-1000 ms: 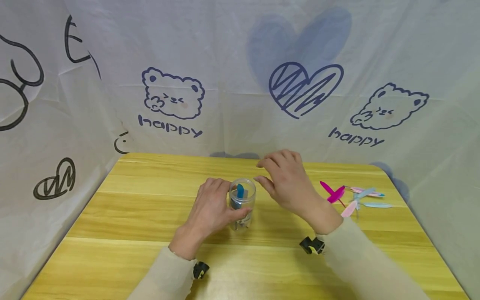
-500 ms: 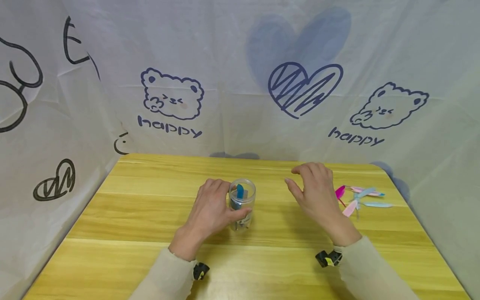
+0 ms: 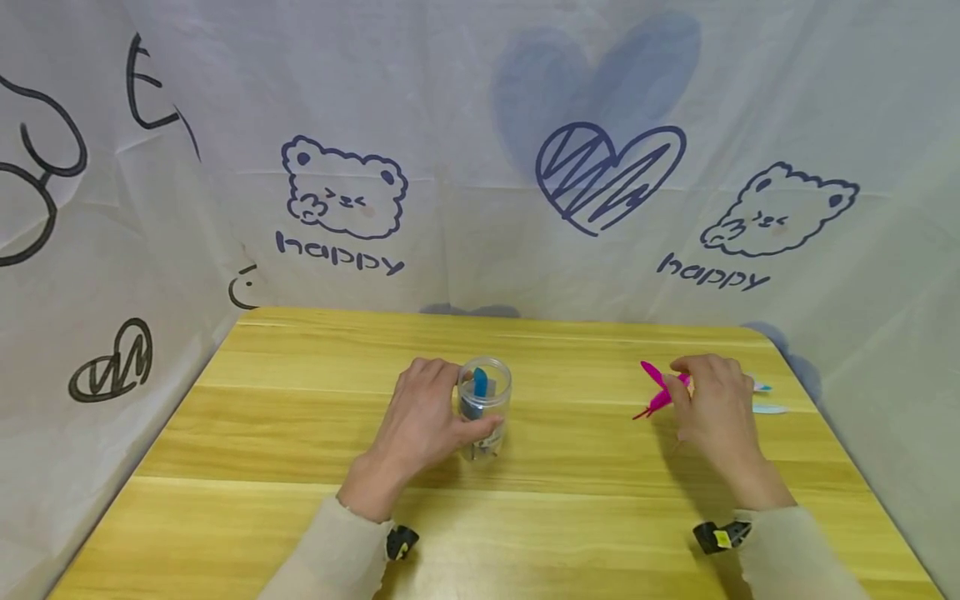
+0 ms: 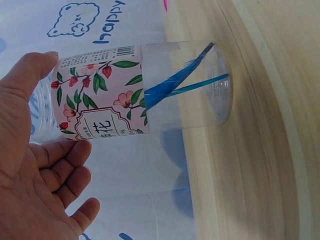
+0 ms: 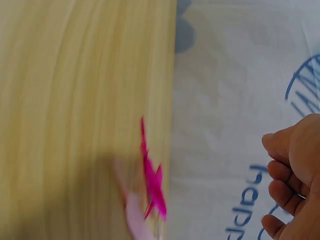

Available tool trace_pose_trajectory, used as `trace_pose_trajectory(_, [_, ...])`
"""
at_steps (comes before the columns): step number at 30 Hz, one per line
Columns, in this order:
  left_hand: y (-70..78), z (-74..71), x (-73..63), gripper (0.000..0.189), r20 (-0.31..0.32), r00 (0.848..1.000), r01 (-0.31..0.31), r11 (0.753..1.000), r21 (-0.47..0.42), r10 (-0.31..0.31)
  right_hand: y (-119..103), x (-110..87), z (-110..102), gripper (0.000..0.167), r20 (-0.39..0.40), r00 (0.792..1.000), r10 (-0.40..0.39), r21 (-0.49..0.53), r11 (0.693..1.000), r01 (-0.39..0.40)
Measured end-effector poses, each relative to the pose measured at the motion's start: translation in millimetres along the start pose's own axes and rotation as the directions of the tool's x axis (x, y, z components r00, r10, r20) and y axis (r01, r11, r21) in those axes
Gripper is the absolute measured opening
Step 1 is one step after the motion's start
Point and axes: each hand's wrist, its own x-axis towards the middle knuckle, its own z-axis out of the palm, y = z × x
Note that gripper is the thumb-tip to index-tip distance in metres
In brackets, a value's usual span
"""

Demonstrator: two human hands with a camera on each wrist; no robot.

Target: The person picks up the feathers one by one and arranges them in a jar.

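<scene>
My left hand [image 3: 420, 417] holds a clear plastic jar [image 3: 498, 404] near its open rim, thumb on one side and fingers on the other. The jar stands upright on the table and has a flower-patterned label [image 4: 100, 95]. Blue feathers [image 4: 167, 92] lean inside it, their quills reaching the bottom. Over on the right, my right hand [image 3: 716, 412] hovers above the loose feathers with its fingers loosely bent. Magenta feathers [image 3: 658, 402] lie just left of its fingertips. In the right wrist view nothing shows between the fingers, and a pink feather [image 5: 135, 217] lies below.
Light blue feathers [image 3: 768, 409] stick out past the right hand, which hides part of the pile. The wooden table [image 3: 300, 433] ends at a white cloth backdrop [image 3: 480, 250] with drawn bears and hearts. Another cloth wall rises on each side.
My right hand has moved right, from beside the jar to over the feathers, and now covers part of them. The left hand and jar have stayed in place.
</scene>
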Motion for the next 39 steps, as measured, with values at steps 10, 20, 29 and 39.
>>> trace_pose_trajectory(10, [-0.6, 0.4, -0.8, 0.069, -0.001, 1.0, -0.004, 1.0, -0.006, 0.004, 36.5, -13.8, -7.9, 0.019, 0.057, 0.998, -0.012, -0.07, 0.997, 0.016])
trace_pose_trajectory(20, [-0.2, 1.0, -0.2, 0.071, 0.006, 1.0, -0.003, 1.0, -0.009, 0.003, 64.7, -24.9, -14.5, 0.023, 0.244, 0.952, -0.187, -0.134, 0.965, 0.224])
trace_pose_trajectory(29, [-1.0, 0.1, -0.5, 0.07, 0.012, 1.0, -0.001, 1.0, -0.004, 0.001, 77.9, -31.2, -12.3, 0.02, 0.35, 0.917, -0.191, -0.104, 0.965, 0.241])
trace_pose_trajectory(39, [-2.5, 1.3, 0.0, 0.072, 0.022, 1.0, 0.011, 1.0, -0.007, -0.01, 80.0, -32.5, -4.0, 0.014, 0.373, 0.914, -0.158, -0.111, 0.971, 0.213])
